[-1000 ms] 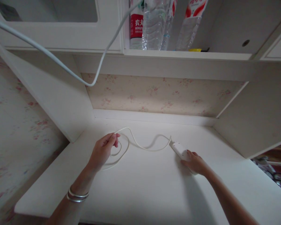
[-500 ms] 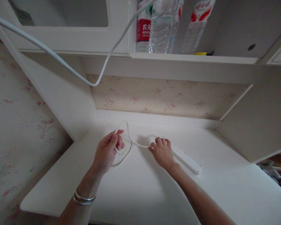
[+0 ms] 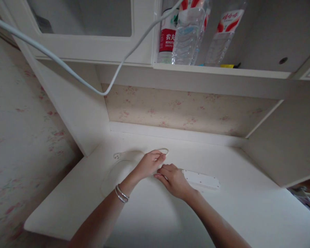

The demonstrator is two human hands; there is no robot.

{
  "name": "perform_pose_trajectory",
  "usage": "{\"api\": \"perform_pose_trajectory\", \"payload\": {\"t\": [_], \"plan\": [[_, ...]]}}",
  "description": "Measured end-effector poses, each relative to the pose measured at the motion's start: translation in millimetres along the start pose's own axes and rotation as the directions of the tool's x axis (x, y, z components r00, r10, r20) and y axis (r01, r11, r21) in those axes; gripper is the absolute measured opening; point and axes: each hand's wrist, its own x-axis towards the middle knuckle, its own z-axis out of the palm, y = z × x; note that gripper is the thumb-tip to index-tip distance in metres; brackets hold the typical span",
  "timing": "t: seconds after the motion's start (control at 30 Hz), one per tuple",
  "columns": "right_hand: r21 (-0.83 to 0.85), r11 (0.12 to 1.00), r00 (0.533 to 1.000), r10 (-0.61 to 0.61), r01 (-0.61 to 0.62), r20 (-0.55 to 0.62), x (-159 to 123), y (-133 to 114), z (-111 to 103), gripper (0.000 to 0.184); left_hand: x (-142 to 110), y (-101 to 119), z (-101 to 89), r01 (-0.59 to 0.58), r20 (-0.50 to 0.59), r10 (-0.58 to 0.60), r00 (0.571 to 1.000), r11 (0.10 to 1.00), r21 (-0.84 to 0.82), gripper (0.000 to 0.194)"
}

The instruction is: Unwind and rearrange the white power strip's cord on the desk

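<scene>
A white power strip [image 3: 201, 179] lies on the desk, partly behind my right wrist. Its thin white cord [image 3: 166, 150] bends in a small loop just beyond my fingers. My left hand [image 3: 151, 162] is closed on the cord, fingers pinched together. Close beside it, my right hand [image 3: 173, 179] has its fingers curled around the cord near the near end of the strip. More of the cord curves across the desk to the left, behind my left forearm. The plug [image 3: 116, 156] rests on the desk at the far left.
A thick white cable [image 3: 74, 74] hangs across the upper left, close to the camera. Overhead, a shelf [image 3: 222, 71] holds several plastic bottles [image 3: 187, 38] and a small yellow item [image 3: 226, 65]. Side panels [image 3: 286, 137] bound the white desk [image 3: 150, 220].
My left hand has moved right, up close to my right hand. The loops it held have opened out, and the plug now shows on the desk. The power strip has turned slightly.
</scene>
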Motion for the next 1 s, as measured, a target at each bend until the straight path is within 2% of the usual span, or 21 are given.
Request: {"api": "perform_pose_trajectory", "payload": {"t": [0.03,0.1,0.23,0.3,0.37,0.43,0.5,0.57,0.67,0.73,0.8,0.83,0.93,1.0], "plan": [[0.047,0.999,0.999,0.027,-0.025,-0.046,-1,2,-4,0.028,-1,-1,-1.4,0.011,0.085,-0.022,0.996,0.991,0.132,0.044],[0.16,0.984,0.985,0.098,-0.075,-0.141,-4,6,-11,0.025,-6,0,-9.1,0.023,0.222,-0.087,0.971,0.961,0.276,0.051],[0.321,0.936,0.937,0.235,-0.145,-0.26,-6,12,-25,0.021,-18,8,-33.4,-0.009,0.453,-0.211,0.866,0.9,0.436,0.039],[0.348,0.926,0.926,0.25,-0.143,-0.284,-7,12,-30,0.022,-22,13,-42.1,-0.06,0.5,-0.248,0.83,0.851,0.521,0.032],[0.381,0.915,0.932,0.246,-0.133,-0.266,-7,10,-34,0.024,-26,16,-45.2,-0.166,0.481,-0.2,0.854,0.771,0.615,0.027],[0.439,0.887,0.946,0.254,-0.144,-0.201,-7,6,-39,0.024,-30,18,-43.4,-0.307,0.464,-0.078,0.882,0.652,0.693,0.026],[0.516,0.841,0.969,0.237,-0.165,-0.077,-5,2,-46,0.026,-34,18,-39.6,-0.422,0.47,0.037,0.882,0.506,0.752,0.022],[0.612,0.761,0.974,0.212,-0.217,0.081,-2,-2,-51,0.029,-37,17,-36.6,-0.486,0.473,0.127,0.872,0.345,0.803,0.019],[0.748,0.55,0.929,0.214,-0.371,0.303,4,-5,-51,0.026,-39,15,-35.7,-0.5,0.454,0.265,0.851,0.143,0.854,0.016],[0.793,0.403,0.889,0.243,-0.457,0.388,6,-6,-42,0.019,-40,14,-35.6,-0.505,0.448,0.367,0.815,0.07,0.861,0.018],[0.789,0.329,0.855,0.236,-0.518,0.463,8,-8,-27,0.013,-42,15,-33.7,-0.514,0.441,0.464,0.768,0.036,0.857,0.023],[0.766,0.34,0.839,0.22,-0.545,0.499,9,-8,-19,0.013,-43,15,-31.8,-0.522,0.437,0.507,0.743,0.03,0.853,0.026],[0.665,0.464,0.796,0.167,-0.585,0.582,12,-9,-1,0.019,-47,13,-25.0,-0.547,0.425,0.603,0.675,0.022,0.837,0.033],[0.634,0.524,0.805,0.196,-0.569,0.56,15,-8,3,0.027,-51,10,-22.4,-0.521,0.387,0.642,0.662,0.024,0.853,0.035]]}}
